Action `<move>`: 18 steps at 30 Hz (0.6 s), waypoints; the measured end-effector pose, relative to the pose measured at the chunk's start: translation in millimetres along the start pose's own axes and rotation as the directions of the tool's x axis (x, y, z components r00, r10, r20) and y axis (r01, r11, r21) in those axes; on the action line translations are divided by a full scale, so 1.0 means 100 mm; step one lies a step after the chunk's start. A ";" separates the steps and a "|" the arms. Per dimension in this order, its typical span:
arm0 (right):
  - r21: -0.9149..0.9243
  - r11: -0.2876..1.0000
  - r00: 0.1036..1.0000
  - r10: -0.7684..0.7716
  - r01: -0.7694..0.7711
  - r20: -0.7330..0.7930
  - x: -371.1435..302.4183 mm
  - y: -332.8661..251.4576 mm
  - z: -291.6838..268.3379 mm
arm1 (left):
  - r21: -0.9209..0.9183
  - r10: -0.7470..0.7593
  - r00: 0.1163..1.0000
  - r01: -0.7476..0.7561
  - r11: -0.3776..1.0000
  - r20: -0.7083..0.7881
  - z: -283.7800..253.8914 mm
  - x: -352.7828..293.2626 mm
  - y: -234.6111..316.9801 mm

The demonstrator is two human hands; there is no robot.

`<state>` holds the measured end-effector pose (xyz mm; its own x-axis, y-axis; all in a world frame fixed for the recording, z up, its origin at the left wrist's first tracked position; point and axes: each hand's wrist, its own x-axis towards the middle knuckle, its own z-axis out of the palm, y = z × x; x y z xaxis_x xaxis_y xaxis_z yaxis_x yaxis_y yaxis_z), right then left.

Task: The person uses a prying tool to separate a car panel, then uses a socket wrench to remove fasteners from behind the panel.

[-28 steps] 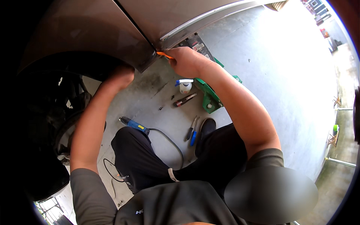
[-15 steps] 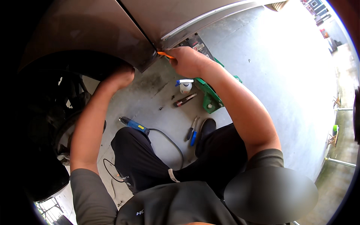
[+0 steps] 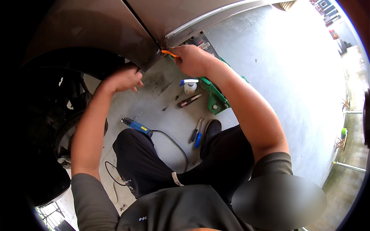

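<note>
My right hand (image 3: 190, 61) is closed round an orange pry tool (image 3: 169, 53). Its tip meets the gap between the grey-brown fender (image 3: 96, 29) and the car door (image 3: 185, 13), at the lower corner. On the other side of that corner, my left hand (image 3: 127, 78) is at the wheel arch edge, its fingers loosely bent and somewhat apart. The fingertips nearest the fender are partly hidden, and I see nothing held there. The wheel well (image 3: 58, 96) beside my left forearm is very dark.
On the floor lie a blue heat gun (image 3: 137, 127) with its cord, a utility knife (image 3: 189, 100), pliers (image 3: 196, 131), a blue-handled tool (image 3: 199, 139) and small dark fasteners (image 3: 165, 109). A white spray bottle (image 3: 189, 87) stands by a green floor jack (image 3: 216, 98).
My left hand's fingers have loosened from a more closed shape and hang lower. My right hand, still holding the pry tool, has shifted slightly upward.
</note>
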<state>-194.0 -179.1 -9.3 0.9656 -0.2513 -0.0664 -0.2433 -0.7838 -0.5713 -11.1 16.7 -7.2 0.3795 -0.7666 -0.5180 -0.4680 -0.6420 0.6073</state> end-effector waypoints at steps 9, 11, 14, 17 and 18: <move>-0.017 1.000 0.999 -0.002 0.003 0.035 0.05 -0.06 0.01 | 0.882 0.421 0.905 -0.155 0.446 -0.054 -0.17 0.49 -0.70; -0.018 1.000 1.000 0.002 -0.002 0.009 0.01 0.06 0.04 | 0.481 0.201 0.976 -0.138 0.866 -0.082 0.00 0.18 -0.18; 0.012 1.000 1.000 0.019 -0.019 0.025 0.03 -0.01 0.01 | -0.134 0.015 1.000 -0.018 0.991 -0.026 0.00 -0.09 0.01; 0.017 1.000 1.000 -0.021 0.021 0.023 0.05 -0.12 -0.04 | 0.360 0.189 0.974 -0.134 0.923 -0.122 -0.22 0.28 -0.64; 0.012 1.000 1.000 -0.015 0.014 0.028 0.05 -0.10 -0.04 | 0.590 0.287 0.952 -0.170 0.789 -0.108 -0.23 0.43 -0.75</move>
<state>-186.6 -174.9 -1.1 0.9712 -0.2241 -0.0806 -0.2284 -0.7804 -0.5821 58.1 31.6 -60.8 0.3136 -0.9150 -0.2537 -0.9049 -0.3689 0.2121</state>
